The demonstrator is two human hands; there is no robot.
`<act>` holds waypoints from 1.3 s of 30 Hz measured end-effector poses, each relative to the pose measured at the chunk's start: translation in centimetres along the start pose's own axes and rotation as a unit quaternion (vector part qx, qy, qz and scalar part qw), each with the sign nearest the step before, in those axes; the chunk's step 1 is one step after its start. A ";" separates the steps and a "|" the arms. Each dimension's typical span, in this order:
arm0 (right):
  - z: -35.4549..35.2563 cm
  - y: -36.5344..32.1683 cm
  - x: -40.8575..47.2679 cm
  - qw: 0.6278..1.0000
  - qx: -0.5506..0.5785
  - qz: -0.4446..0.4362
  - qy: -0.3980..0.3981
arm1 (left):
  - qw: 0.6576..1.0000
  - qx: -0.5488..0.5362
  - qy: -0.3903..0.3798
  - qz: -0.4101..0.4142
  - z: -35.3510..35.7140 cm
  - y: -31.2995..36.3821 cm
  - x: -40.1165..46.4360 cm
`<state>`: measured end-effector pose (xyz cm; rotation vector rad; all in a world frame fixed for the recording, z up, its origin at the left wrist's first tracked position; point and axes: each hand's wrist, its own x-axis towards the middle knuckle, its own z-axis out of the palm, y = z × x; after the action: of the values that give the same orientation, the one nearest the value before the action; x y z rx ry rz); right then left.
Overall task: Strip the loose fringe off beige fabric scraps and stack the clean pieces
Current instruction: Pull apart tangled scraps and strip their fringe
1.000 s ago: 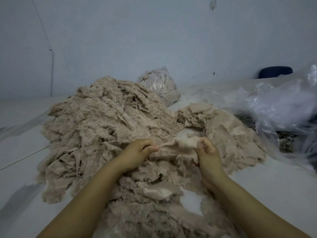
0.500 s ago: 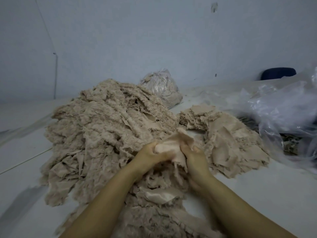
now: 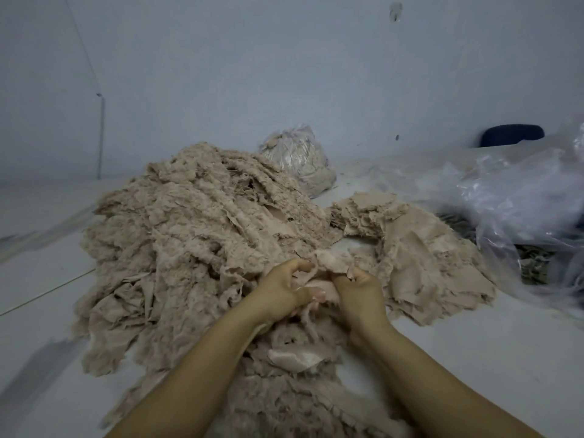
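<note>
i'm gripping one scrap (image 3: 328,273) with my left hand (image 3: 281,289) and right hand (image 3: 360,289), fingers clamped on it; the unstripped heap (image 3: 189,235) is dwarfing the clean stack (image 3: 420,248), so most is remaining.

Two hands, the left hand (image 3: 279,287) and the right hand (image 3: 360,290), are showing, both gripping one scrap (image 3: 328,263). Two heaps of beige fabric are lying on the floor (image 3: 474,358): one big heap (image 3: 189,235) toward the left edge and one smaller heap (image 3: 420,248) to its right. Two plastic bags are sitting farther back: one filled bag (image 3: 297,156) by the wall and one crumpled bag (image 3: 521,197) at the right edge.
</note>
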<state>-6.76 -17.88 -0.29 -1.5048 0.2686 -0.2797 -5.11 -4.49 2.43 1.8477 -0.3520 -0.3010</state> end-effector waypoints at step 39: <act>-5.3 2.6 1.2 0.856 -0.462 -0.234 0.020 | 0.895 0.420 -0.145 0.042 -6.1 -1.0 -3.2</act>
<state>-7.42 -23.11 -3.16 -2.5287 0.0467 -0.6271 -5.66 2.34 3.34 2.6299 -0.8698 -0.4025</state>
